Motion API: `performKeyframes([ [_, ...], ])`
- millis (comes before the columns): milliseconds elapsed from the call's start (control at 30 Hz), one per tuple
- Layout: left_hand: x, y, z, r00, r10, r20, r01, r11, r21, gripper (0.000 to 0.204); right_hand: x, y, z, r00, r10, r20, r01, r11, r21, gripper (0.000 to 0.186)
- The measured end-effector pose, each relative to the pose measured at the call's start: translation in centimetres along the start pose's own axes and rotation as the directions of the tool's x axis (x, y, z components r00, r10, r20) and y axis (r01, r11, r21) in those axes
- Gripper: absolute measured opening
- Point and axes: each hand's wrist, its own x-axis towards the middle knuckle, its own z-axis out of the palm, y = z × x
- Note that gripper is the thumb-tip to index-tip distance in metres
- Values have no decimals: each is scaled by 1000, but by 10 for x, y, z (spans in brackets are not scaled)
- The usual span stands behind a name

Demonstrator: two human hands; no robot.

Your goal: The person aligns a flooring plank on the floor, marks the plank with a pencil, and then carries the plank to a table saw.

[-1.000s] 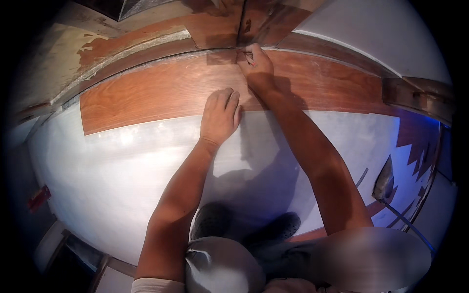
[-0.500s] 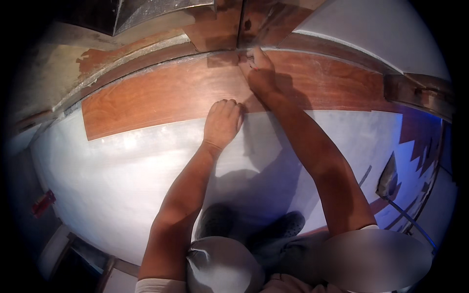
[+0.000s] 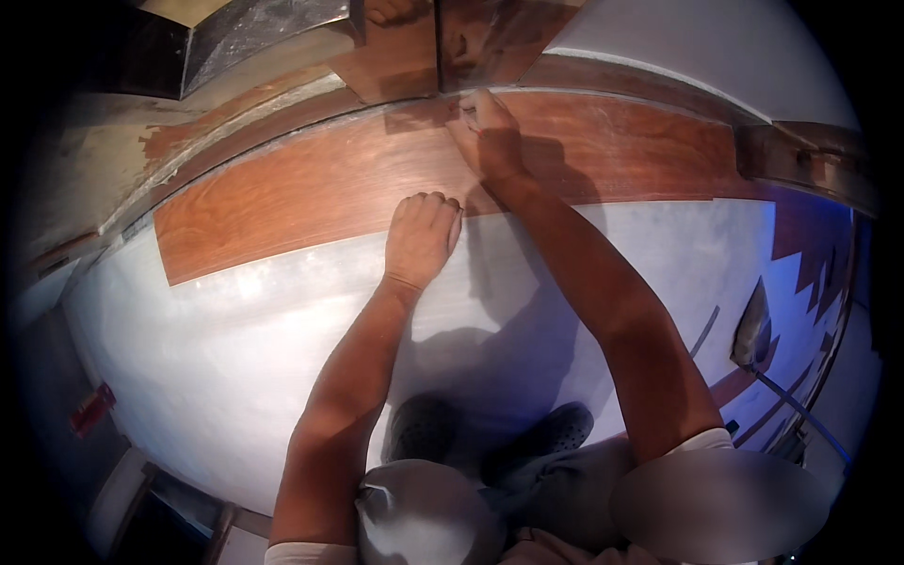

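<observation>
Long reddish-brown wood-grain planks lie along the foot of the wall on a pale floor. My left hand rests knuckles up at their near edge, fingers bent and close together; whatever is under them is hidden. Farther off, my right hand is at the far edge of the planks, just below the dark gap in the wall panels. Its fingers are closed in a pinch. Something small with a touch of red shows at them, too indistinct to name. A darker rectangular patch lies just left of that hand.
A shiny brown panel stands at the wall with a dark gap beside it. At right are a broom-like tool with a blue handle and stepped-edged planks. A red object lies far left. My shoes stand on the pale floor.
The view has tilted and shifted slightly. Both hands keep nearly the same places on the planks, and the right hand's fingers have changed position a little.
</observation>
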Motion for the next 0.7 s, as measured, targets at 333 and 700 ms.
performKeyframes([
  [333, 2, 3, -2, 999, -24, 26, 25, 999, -34, 16, -2, 17, -7, 991, 22, -133, -29, 998, -50, 19],
  [700, 2, 4, 0, 999, -35, 4, 35, 999, -8, 15, -1, 42, -48, 955, 133, -265, -154, 986, -59, 18],
])
